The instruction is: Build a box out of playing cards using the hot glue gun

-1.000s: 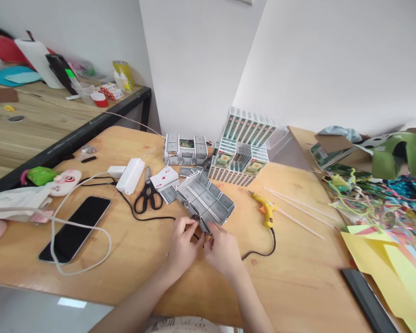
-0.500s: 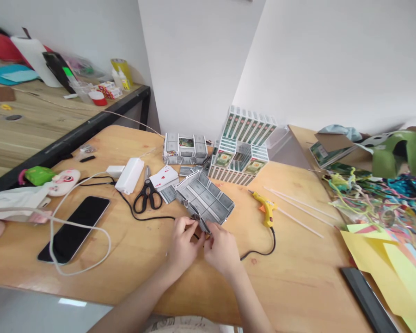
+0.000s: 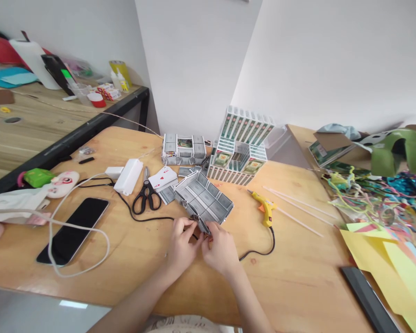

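Note:
An open grey tray made of patterned playing cards point(image 3: 208, 200) lies tilted on the wooden table. At its near left corner my left hand point(image 3: 183, 240) pinches the card edge between thumb and fingers. Close beside it, my right hand point(image 3: 219, 245) grips the same near wall, where a curved card piece stands up. The fingertips nearly meet, and what lies between them is partly hidden. Left of the tray are loose cards point(image 3: 162, 178) and black scissors point(image 3: 147, 196). A yellow glue gun point(image 3: 267, 212) rests to the right.
Behind the tray stand a closed card-covered box point(image 3: 183, 155) and a stack of card packs point(image 3: 242, 148). A phone point(image 3: 72, 231) with a looped white cable lies left. Clear glue sticks point(image 3: 301, 217), yellow paper point(image 3: 377, 259) and a craft pile point(image 3: 377, 189) are right.
The view has shifted very slightly. Both hands keep their pinch on the tray's near wall, with only a slight movement of the right fingers.

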